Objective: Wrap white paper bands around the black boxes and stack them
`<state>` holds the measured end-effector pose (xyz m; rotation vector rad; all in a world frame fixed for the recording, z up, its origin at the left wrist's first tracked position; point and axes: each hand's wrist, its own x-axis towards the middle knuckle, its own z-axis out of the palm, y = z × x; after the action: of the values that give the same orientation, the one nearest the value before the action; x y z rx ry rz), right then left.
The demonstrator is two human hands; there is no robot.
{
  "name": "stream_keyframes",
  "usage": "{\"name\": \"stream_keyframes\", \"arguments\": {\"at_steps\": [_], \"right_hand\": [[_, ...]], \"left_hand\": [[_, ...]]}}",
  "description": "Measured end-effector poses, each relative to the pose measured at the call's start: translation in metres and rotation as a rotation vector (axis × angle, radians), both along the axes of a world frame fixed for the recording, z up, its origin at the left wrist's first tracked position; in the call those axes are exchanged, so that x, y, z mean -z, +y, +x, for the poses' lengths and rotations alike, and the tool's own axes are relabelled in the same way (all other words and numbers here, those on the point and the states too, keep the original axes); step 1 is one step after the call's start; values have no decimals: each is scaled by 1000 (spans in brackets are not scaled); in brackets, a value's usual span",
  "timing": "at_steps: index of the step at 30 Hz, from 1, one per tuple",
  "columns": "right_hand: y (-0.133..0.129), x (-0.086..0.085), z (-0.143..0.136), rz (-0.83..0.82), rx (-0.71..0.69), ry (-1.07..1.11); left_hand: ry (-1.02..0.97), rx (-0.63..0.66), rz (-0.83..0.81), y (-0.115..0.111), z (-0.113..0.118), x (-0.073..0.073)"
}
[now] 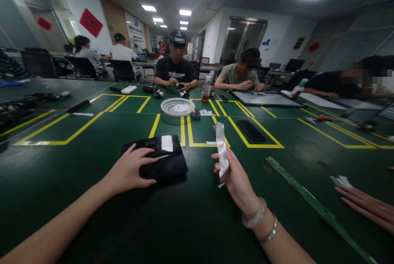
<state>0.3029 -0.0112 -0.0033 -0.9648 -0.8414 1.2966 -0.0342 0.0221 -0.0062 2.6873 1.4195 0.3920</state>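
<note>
Head view: the left grip point(134, 169) lies spread over the black pouch point(172, 165) on the near worktop point(76, 165); the right grip point(237, 177) is closed on a silvery strip point(221, 151), upright, right of the pouch. Advisable: steady pouch, light pinch, no creasing.

Left hand point(135, 168) spread on black pouch point(174, 162), which lies on green table point(200, 223); right hand point(236, 173) pinches silver strip point(221, 153) upright. Beyond: white basket point(177, 108), bottle point(206, 91), black phone point(250, 130). Right: long green strip point(310, 201), another person's hand point(366, 206).
</note>
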Motion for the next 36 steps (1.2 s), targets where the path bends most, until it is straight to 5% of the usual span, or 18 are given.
{"name": "stream_keyframes", "arguments": {"at_steps": [5,13,21,24,31,36], "right_hand": [[0,0,1,49,35,-51],[-4,8,0,373,-67,-602],[-12,6,-3,719,-330,-1338],[-13,9,-4,749,-428,-1519],[-17,5,-10,729,-444,-1624],[-22,0,-15,715,-432,-1647]], "left_hand": [[-17,207,-46,-24,39,12],[-17,251,-25,-24,36,15],[-164,597,467,-45,42,-4],[-118,591,567,-49,46,-8],[98,398,250,-31,45,13],[110,372,226,-31,45,18]]}}
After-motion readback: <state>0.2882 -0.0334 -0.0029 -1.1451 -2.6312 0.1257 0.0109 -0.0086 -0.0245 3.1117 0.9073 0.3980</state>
